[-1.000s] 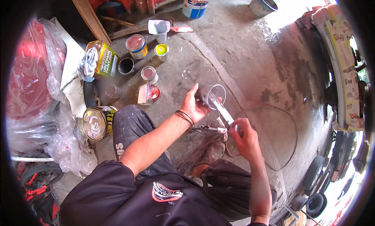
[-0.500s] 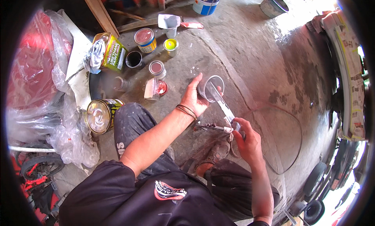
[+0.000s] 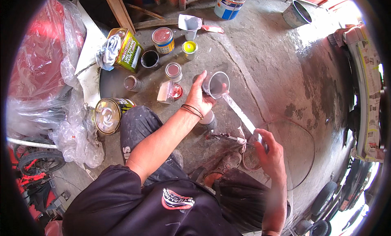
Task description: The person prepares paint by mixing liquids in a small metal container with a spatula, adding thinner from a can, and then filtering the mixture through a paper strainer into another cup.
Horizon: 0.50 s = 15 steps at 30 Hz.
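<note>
My left hand (image 3: 199,96) is closed around a clear plastic cup (image 3: 209,87), tilted so its mouth faces me. In my right hand (image 3: 269,153) is a long, flat, pale stirring stick (image 3: 242,114), gripped near its lower end. The stick's far tip meets the cup's lower right rim. Partly hidden below my left wrist stands a small can (image 3: 208,118). Between my hands and my shoe lies a thin stained tool (image 3: 226,137) with a pale rag at its end; its kind is unclear.
Paint cans (image 3: 163,39), a yellow-green tin (image 3: 190,48) and a rectangular thinner can (image 3: 129,50) stand ahead left. A lidded can (image 3: 108,115) sits by my left knee. Plastic sheeting (image 3: 45,73) covers the left side. A hose (image 3: 313,146) curves across the concrete at right.
The stick has come back out of the cup toward my right, so only its tip is at the rim. My right hand has moved right and down. The view has shifted slightly.
</note>
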Each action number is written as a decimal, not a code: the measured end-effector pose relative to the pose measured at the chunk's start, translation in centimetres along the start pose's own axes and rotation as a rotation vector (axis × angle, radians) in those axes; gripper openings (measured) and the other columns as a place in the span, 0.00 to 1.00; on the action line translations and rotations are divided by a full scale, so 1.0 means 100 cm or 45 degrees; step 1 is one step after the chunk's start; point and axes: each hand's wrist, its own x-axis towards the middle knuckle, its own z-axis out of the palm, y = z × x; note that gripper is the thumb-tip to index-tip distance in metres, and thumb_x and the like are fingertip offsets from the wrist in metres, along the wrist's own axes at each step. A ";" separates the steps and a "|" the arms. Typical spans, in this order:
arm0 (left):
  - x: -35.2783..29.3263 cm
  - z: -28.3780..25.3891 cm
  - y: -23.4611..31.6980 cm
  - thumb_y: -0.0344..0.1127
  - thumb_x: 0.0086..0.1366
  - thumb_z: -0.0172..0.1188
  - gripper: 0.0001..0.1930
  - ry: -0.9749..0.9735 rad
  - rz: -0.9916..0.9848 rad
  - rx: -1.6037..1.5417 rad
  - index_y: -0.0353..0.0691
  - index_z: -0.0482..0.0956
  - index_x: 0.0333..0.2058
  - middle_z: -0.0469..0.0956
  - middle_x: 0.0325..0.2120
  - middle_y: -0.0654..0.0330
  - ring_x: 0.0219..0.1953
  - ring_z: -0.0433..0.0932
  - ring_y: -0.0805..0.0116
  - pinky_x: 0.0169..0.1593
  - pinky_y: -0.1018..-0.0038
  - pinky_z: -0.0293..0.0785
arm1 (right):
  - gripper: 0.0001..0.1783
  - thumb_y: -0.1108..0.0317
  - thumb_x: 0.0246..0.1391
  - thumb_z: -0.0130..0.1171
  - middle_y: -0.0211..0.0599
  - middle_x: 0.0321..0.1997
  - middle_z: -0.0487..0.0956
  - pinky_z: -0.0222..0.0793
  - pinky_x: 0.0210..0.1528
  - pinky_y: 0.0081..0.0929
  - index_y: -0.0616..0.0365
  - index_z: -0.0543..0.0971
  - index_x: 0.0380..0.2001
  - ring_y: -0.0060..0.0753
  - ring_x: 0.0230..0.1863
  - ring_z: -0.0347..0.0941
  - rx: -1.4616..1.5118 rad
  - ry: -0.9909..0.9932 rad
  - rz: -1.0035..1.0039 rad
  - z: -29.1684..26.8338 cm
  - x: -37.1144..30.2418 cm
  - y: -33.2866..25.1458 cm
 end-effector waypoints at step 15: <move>-0.048 0.017 -0.043 0.58 0.77 0.64 0.31 -0.194 -0.191 -0.190 0.34 0.80 0.61 0.83 0.58 0.45 0.62 0.83 0.43 0.74 0.45 0.75 | 0.15 0.63 0.84 0.51 0.32 0.42 0.86 0.75 0.35 0.23 0.61 0.78 0.59 0.21 0.31 0.76 0.937 -0.544 0.242 0.026 0.032 0.043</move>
